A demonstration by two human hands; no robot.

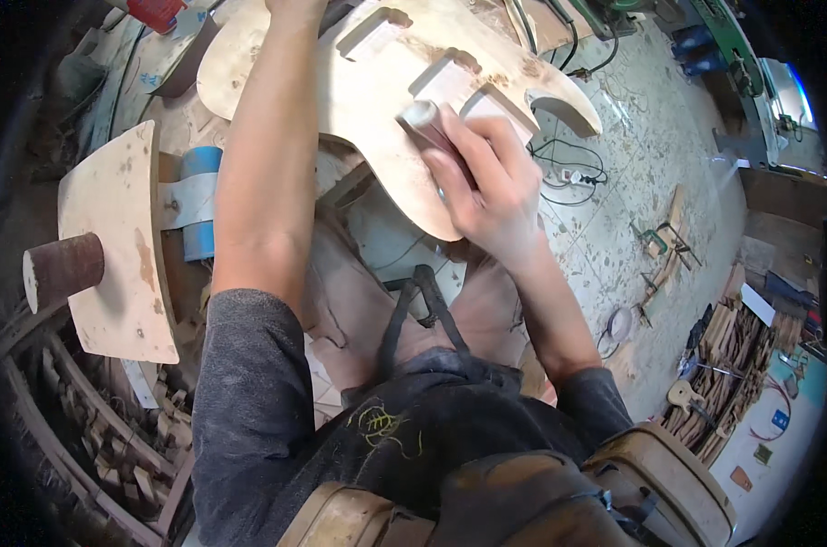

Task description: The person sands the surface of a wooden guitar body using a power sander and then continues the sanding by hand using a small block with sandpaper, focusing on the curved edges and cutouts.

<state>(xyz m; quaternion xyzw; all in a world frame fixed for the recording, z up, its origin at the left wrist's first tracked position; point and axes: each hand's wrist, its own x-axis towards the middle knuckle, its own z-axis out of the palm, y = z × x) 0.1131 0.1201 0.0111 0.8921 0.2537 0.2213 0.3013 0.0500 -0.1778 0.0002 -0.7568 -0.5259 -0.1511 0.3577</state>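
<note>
Under my arms lies a pale wooden electric guitar body (359,96) with several routed pockets and a curved horn at the right. My right hand (496,178) is closed around a brown sandpaper-wrapped cylinder (427,128) with a pale round end. It rests on the body's face beside the pockets, close to the lower edge. Some blur shows on this hand. My left forearm (272,155) crosses the body's left part and runs out at the top edge, so the left hand's fingers are out of sight.
At left, a curved wooden board (113,219) bears another brown cylinder (62,272), beside a blue roll (201,202). Wood offcuts (122,456) fill the lower left. A power strip with cables (576,176) and clamped wood (666,246) lie on the floor at right, near stacked wood strips (723,374).
</note>
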